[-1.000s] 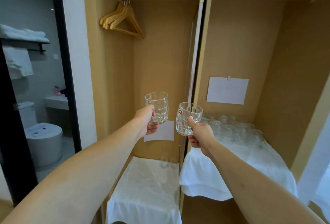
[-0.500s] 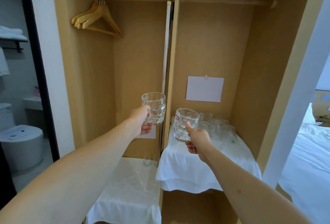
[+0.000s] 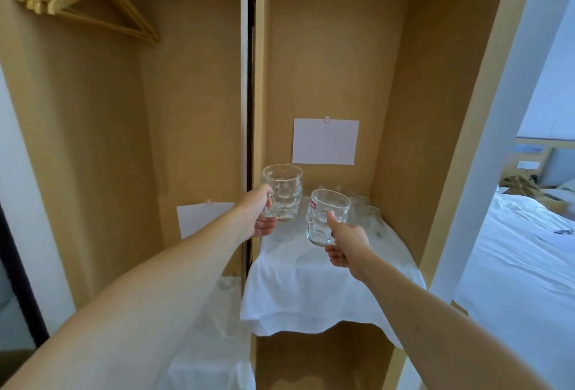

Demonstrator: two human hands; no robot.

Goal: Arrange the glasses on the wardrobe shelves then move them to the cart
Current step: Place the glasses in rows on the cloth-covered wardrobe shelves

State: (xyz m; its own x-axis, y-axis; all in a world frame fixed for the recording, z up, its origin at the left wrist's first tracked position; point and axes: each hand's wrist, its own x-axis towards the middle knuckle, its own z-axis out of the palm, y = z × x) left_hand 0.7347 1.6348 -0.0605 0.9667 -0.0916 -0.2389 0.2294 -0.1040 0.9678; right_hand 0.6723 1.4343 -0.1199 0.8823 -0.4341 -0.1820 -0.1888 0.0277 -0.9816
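Observation:
My left hand grips the handle of a clear dimpled glass mug, held upright over the left edge of the right wardrobe shelf, which is draped in white cloth. My right hand holds a second clear dimpled mug with a red sticker, slightly tilted, above the same shelf. Several more clear glasses stand at the back of that shelf. A glass sits on the lower left shelf, also cloth-covered.
A vertical wood divider separates the two compartments. Wooden hangers hang top left. White paper sheets are pinned to the back walls. A bed with white linen lies to the right past the wardrobe frame.
Both hands, each holding its mug, have shifted right from the divider to above the right shelf. The view has panned right, so the bathroom is out of sight and the bed shows.

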